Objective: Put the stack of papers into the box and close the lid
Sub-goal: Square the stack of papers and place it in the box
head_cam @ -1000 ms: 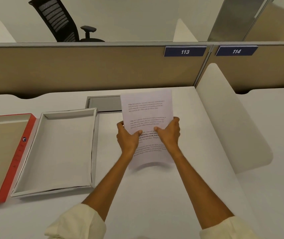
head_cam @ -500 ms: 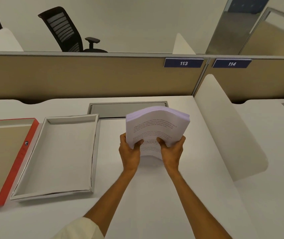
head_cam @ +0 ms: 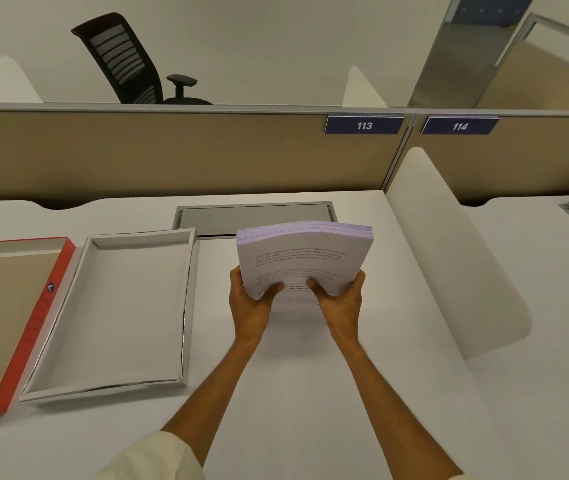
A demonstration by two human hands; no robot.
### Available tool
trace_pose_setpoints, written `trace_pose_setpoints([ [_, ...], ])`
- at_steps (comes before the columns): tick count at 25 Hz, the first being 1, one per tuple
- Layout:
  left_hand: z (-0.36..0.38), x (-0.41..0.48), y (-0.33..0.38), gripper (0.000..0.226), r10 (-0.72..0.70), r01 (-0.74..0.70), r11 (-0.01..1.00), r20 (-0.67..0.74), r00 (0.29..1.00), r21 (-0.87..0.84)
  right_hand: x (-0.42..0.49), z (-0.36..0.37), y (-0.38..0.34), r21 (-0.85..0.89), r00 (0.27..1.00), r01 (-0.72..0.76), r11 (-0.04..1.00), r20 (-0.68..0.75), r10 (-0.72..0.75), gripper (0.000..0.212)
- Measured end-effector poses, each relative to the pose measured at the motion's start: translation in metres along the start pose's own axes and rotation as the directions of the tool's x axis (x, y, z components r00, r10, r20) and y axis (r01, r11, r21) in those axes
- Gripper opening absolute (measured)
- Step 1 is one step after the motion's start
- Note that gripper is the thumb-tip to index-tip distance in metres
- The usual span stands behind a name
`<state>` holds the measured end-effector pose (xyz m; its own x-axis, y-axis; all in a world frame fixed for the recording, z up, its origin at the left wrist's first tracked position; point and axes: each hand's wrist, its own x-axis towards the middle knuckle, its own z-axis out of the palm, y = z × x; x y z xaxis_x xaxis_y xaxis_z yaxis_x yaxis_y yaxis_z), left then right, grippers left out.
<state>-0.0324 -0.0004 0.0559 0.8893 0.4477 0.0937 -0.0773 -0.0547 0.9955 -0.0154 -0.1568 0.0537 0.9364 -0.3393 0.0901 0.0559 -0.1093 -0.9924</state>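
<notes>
A thick stack of printed white papers (head_cam: 305, 256) is held above the white desk, tilted so its far edge shows the sheets. My left hand (head_cam: 248, 304) grips its near left corner and my right hand (head_cam: 342, 304) grips its near right corner, thumbs on top. To the left of my hands an empty white box (head_cam: 186, 306) lies open on the desk. Its red lid (head_cam: 39, 317) lies upside down further left, partly cut off by the frame edge.
A grey cable hatch (head_cam: 255, 218) is set into the desk behind the papers. A white curved divider (head_cam: 449, 258) rises at the right, with a tan partition (head_cam: 172, 154) behind carrying signs 113 and 114. Black office chairs stand beyond it.
The stack was upright facing me a second ago; it has tipped back towards flat and now its sheet edges show. Both hands stayed on its near corners.
</notes>
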Motion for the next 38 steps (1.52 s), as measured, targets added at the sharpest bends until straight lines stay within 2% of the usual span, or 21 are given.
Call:
trace_pose_setpoints([
  [9, -0.002, 0.007, -0.004, 0.063, -0.035, 0.035, 0.999, 0.023, 0.999, 0.026, 0.000, 0.002, -0.002, -0.016, 0.999, 0.007, 1.000, -0.049, -0.008, 0.078],
  [18, 0.004, 0.015, 0.007, 0.058, -0.064, 0.065, 0.994, -0.012, 0.998, 0.086, 0.006, 0.018, -0.013, -0.026, 0.994, -0.029, 0.999, -0.108, 0.026, 0.067],
  [21, 0.003, 0.024, 0.020, 0.057, -0.080, 0.080, 0.985, -0.008, 0.997, 0.153, 0.015, 0.023, -0.028, -0.108, 0.993, -0.082, 0.991, -0.094, 0.072, 0.064],
  [23, 0.002, 0.032, 0.030, 0.057, -0.091, 0.089, 0.970, -0.002, 0.996, 0.224, 0.023, 0.025, -0.040, -0.225, 0.991, -0.116, 0.967, -0.089, 0.099, 0.064],
  [28, -0.006, 0.045, 0.045, 0.062, -0.212, 0.192, 0.889, 0.002, 0.977, 0.415, 0.037, 0.026, -0.057, -0.543, 0.976, -0.197, 0.816, -0.030, 0.215, 0.072],
  [33, -0.022, 0.046, 0.046, 0.063, -0.285, 0.236, 0.841, 0.028, 0.958, 0.488, 0.027, 0.031, -0.059, -0.631, 0.957, -0.222, 0.744, 0.004, 0.288, 0.073],
  [38, -0.044, 0.046, 0.049, 0.061, -0.296, 0.245, 0.830, 0.024, 0.955, 0.501, 0.010, 0.047, -0.065, -0.635, 0.952, -0.220, 0.740, 0.025, 0.304, 0.071],
])
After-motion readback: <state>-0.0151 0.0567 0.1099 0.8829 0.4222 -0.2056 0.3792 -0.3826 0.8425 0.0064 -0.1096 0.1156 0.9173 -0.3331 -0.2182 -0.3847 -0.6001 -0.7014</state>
